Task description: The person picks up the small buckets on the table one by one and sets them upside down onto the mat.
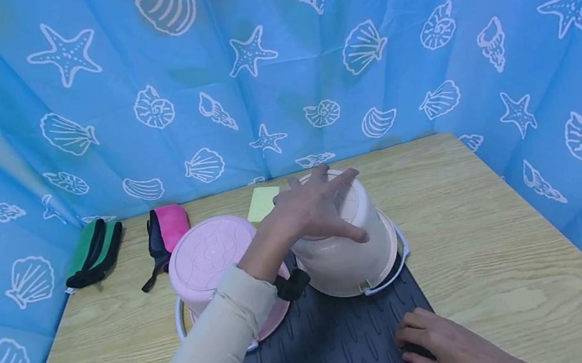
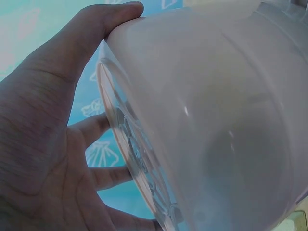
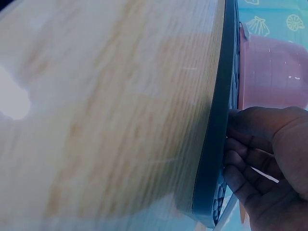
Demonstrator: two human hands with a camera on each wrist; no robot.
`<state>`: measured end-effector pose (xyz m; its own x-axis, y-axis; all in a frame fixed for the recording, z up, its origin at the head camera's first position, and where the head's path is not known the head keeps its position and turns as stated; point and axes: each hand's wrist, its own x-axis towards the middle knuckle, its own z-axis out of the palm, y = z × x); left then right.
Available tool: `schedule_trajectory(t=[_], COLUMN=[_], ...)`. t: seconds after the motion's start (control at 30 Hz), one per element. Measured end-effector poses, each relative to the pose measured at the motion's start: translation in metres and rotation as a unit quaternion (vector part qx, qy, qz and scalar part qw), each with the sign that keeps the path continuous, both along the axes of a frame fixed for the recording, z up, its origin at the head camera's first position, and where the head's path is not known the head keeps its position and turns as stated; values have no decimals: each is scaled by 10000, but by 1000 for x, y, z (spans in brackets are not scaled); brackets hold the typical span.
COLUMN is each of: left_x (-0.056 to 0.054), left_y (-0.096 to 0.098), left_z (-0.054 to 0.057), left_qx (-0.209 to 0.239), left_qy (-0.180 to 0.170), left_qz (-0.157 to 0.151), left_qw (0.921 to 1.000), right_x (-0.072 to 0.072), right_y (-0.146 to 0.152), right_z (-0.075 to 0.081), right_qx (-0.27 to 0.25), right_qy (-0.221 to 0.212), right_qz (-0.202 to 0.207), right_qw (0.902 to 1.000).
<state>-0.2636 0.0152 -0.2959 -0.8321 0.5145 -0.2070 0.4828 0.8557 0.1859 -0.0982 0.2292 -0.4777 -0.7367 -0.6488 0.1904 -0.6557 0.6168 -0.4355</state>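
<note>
A cream bucket (image 1: 349, 262) stands upside down on a dark grey ribbed mat (image 1: 322, 357), its handle hanging at the right. Over its upturned base my left hand (image 1: 324, 205) is spread wide. In the left wrist view the thumb rests at the base's edge, and the other fingers reach along the rim of the bucket (image 2: 207, 120). To the left is an upturned pink bucket (image 1: 213, 253), partly behind my left sleeve. My right hand (image 1: 436, 341) rests at the mat's right edge with loosely bent fingers, their tips touching the mat (image 3: 214, 144).
A pale yellow rectangular piece (image 1: 264, 203) lies behind the buckets. Toward the back left are a pink and black strapped item (image 1: 173, 225) and a green and black one (image 1: 95, 251). Blue shell-print curtains (image 1: 250, 85) surround the wooden table (image 1: 499, 235).
</note>
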Motion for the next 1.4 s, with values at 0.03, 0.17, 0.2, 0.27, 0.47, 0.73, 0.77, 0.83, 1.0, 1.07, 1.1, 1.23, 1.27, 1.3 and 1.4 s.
schedule_trajectory(t=[0.03, 0.17, 0.2, 0.27, 0.47, 0.73, 0.77, 0.83, 1.0, 1.07, 1.1, 1.23, 1.27, 1.3, 1.4], left_x=[0, 0, 0, 0, -1, -3, -3, -4, -5, -5, -4, -4, -4, -4, -3], left_y=[1, 3, 4, 6, 10, 15, 15, 16, 18, 19, 19, 22, 23, 23, 26], left_z=[0, 0, 0, 0, -1, -3, -3, -4, -5, -6, -6, -6, -6, -6, -7], left_qx=[-26, -99, -119, -150, -211, -318, -335, -367, -411, -439, -460, -535, -548, -562, -597], left_qy=[-7, 2, 17, 50, 75, 41, 50, 57, 48, 62, 75, 126, 131, 144, 165], left_qz=[12, 20, 17, 10, 5, -20, -28, -26, 6, -13, -27, -89, -98, -103, -109], left_qw=[10000, 9999, 9999, 9999, 9997, 9995, 9994, 9993, 9991, 9990, 9989, 9984, 9984, 9983, 9980], right_x=[0, 0, 0, 0, 0, 0, 0, 1, 1, 1, 1, 1, 2, 2, 2], right_y=[0, 0, 0, 0, 0, 0, 0, 0, 0, 0, 0, 0, 1, 1, 1], right_z=[0, 0, 0, 0, -1, -1, 0, 0, 1, 1, 1, 1, 1, 1, 0], right_qx=[10, 27, 12, -34, -92, -95, -88, -79, -54, -42, -34, -4, -1, 1, -14], right_qy=[3, 41, 60, 96, 145, 94, 92, 100, 61, 44, 42, 73, 81, 109, 173], right_qz=[-5, -1, 9, 37, 65, 67, 62, 49, 46, 44, 36, 9, 6, 3, 14], right_qw=[10000, 10000, 10000, 9999, 9998, 9999, 9999, 9999, 10000, 10000, 10000, 10000, 10000, 9999, 9998])
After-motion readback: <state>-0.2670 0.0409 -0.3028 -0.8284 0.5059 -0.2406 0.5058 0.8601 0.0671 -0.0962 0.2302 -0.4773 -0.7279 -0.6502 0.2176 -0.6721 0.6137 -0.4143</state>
